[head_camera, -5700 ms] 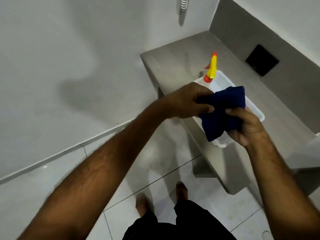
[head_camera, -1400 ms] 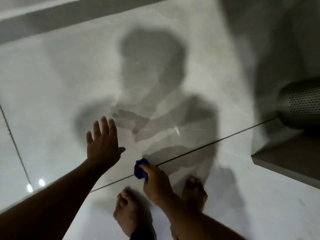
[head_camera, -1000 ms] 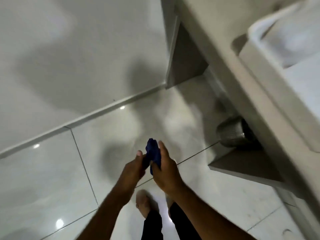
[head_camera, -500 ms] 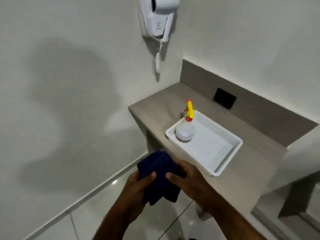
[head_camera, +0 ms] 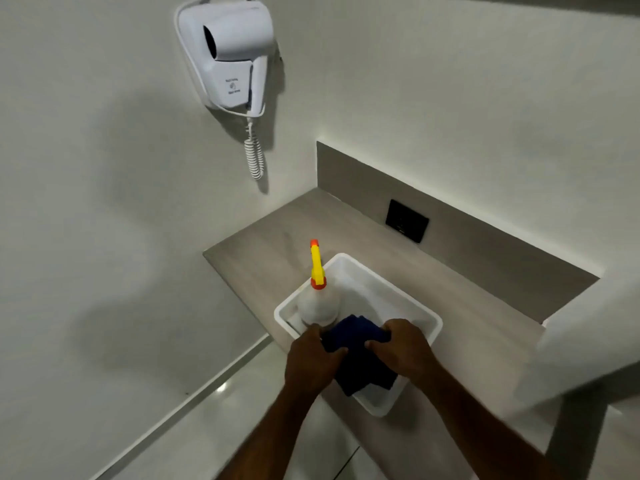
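A folded dark blue cloth (head_camera: 360,362) is held over the near part of a white plastic tray (head_camera: 412,303) on the grey counter. My left hand (head_camera: 311,362) grips its left side and my right hand (head_camera: 401,351) grips its right side. In the tray's left corner stands a white spray bottle (head_camera: 318,303) with a yellow and orange nozzle, just beyond my left hand. Whether the cloth touches the tray floor is hidden by my hands.
The grey counter (head_camera: 277,237) runs along the wall, with a black socket plate (head_camera: 407,220) on its backsplash. A white wall-mounted hair dryer (head_camera: 232,57) with a coiled cord hangs above left. A white basin edge (head_camera: 588,334) is at right. Glossy floor tiles lie below left.
I rose from the floor, where my right hand held the cloth. Both hands carried the cloth forward from in front of the counter to over the tray.
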Tool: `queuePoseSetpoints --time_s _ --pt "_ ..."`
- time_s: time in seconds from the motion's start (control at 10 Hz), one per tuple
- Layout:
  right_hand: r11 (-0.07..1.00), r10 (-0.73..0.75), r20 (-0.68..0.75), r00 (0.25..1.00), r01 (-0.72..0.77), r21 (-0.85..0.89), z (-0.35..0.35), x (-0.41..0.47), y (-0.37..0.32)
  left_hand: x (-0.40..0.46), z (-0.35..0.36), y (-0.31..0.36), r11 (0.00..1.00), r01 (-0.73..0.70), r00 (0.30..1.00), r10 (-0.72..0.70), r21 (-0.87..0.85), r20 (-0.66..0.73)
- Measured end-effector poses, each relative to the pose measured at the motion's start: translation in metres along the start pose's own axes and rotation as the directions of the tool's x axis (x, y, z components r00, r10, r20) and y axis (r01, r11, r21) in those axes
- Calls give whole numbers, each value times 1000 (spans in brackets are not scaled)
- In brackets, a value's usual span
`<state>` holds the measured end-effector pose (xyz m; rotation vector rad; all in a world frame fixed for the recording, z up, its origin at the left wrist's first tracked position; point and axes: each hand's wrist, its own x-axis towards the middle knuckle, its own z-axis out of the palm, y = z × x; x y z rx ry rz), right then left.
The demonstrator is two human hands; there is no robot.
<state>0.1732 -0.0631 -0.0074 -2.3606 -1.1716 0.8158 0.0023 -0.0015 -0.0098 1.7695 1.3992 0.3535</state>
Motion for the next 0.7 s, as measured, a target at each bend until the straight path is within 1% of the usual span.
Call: queuePoseSetpoints --time_s 0.1,0.2,0.3,0.4,0.5,0.6,0.7 --pt "992 21 76 997 -11 -125 10 27 19 22 23 4 921 -41 999 26 387 43" --pt "977 3 116 993 22 -214 22 41 29 35 37 6 847 -13 999 -4 532 32" --pt "962 -3 110 994 33 -271 33 47 31 40 45 8 763 -15 997 -37 646 68" --pt "947 1 83 997 25 -320 40 48 30 40 47 8 700 -30 994 -53 713 94" --pt "874 -75 -58 996 38 -484 41 40 24 32 41 6 664 -42 998 -12 746 67" --pt "819 -237 -183 954 95 -566 41 28 13 25 26 -2 723 -52 996 87 689 -17" --pt "824 -454 -262 852 290 -486 45 13 -5 18 0 -6 688 -90 968 231 721 -99"
